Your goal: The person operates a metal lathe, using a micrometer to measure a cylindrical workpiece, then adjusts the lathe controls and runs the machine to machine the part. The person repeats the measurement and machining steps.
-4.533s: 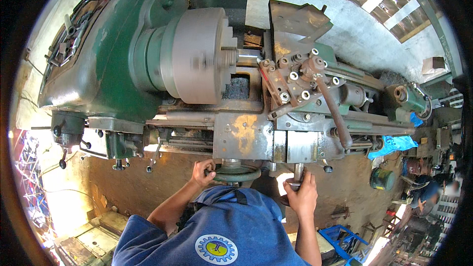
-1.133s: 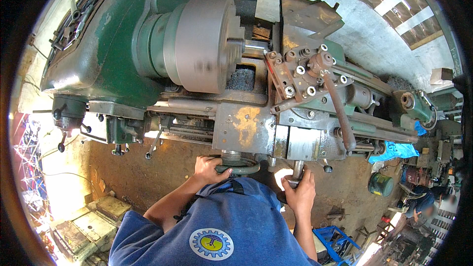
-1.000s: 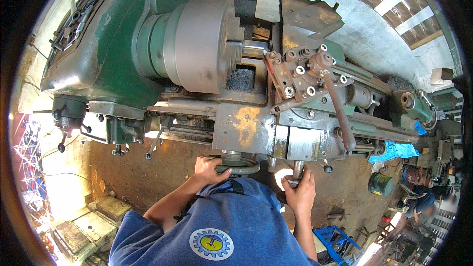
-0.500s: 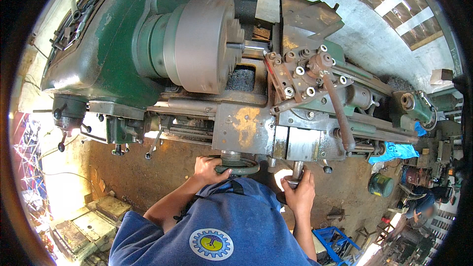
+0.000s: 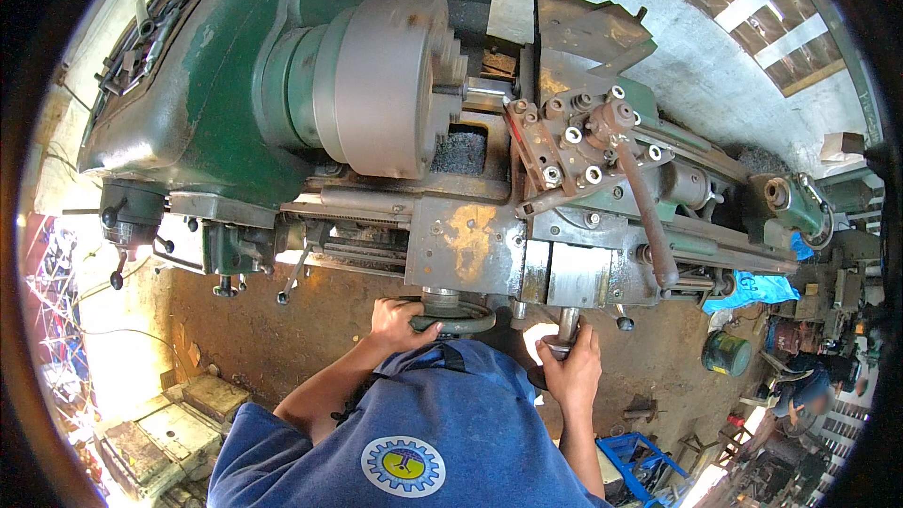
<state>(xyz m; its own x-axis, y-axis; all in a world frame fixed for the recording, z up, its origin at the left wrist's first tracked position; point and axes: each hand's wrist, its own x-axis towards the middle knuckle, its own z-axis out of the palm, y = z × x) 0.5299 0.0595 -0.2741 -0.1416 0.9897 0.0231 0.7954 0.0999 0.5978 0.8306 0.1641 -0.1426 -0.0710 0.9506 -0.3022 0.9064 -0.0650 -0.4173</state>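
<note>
My left hand (image 5: 399, 322) grips the left rim of a green handwheel (image 5: 461, 320) on the front of a metal lathe's carriage (image 5: 466, 245). My right hand (image 5: 573, 367) is closed round a smaller metal handwheel (image 5: 559, 349) at the end of a short shaft; its far side is hidden by my fingers and shirt. Ahead, the big grey chuck (image 5: 390, 85) looks blurred. A thin bright metal rod (image 5: 484, 92) sticks out of its jaws. The tool post (image 5: 564, 136), with several bolts, stands just right of the rod's end, its long clamping lever (image 5: 647, 216) slanting toward me.
The green headstock (image 5: 202, 85) fills the left, with tools in a tray (image 5: 141, 42) on top. Metal chips (image 5: 461, 152) lie below the chuck. A tailstock (image 5: 790, 202), blue plastic sheet (image 5: 752, 292) and green bucket (image 5: 726, 353) are at right. Another person (image 5: 804, 390) crouches farther off.
The chuck's jaws appear at a different angle, and the chuck is blurred in both frames. My hands stay at the two handwheels with no visible shift.
</note>
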